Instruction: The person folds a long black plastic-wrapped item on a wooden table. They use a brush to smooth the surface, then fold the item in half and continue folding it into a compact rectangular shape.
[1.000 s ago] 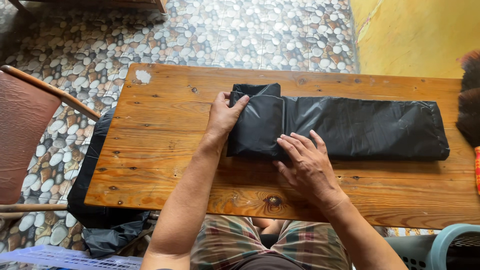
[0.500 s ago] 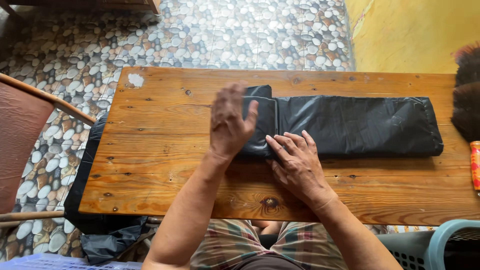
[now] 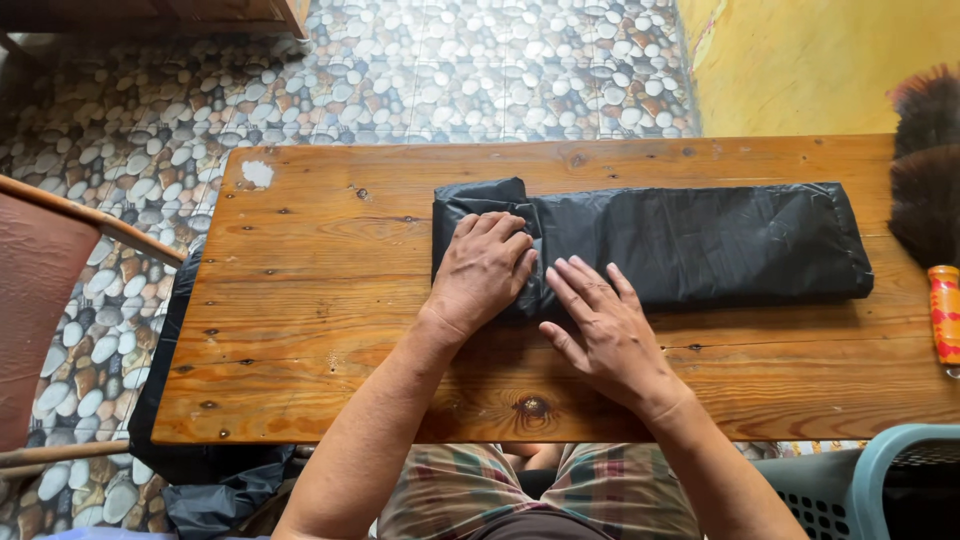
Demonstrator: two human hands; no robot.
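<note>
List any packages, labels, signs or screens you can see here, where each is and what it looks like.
Folded black plastic bag: flat long rectangle on the wooden table, its folded end under the left hand and right hand.
No labels, signs or screens visible.

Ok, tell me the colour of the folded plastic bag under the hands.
Black and slightly glossy; the folded plastic bag shows best in the head view.

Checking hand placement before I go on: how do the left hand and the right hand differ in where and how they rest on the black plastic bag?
The left hand lies on the folded left end of the black plastic bag, fingers curled over it; the right hand lies flatter, fingers spread. The left hand sits fully on the bag, while the right hand's palm rests on the wooden table with only its fingertips on the bag's near edge. Both are palm down, pressing.
</note>
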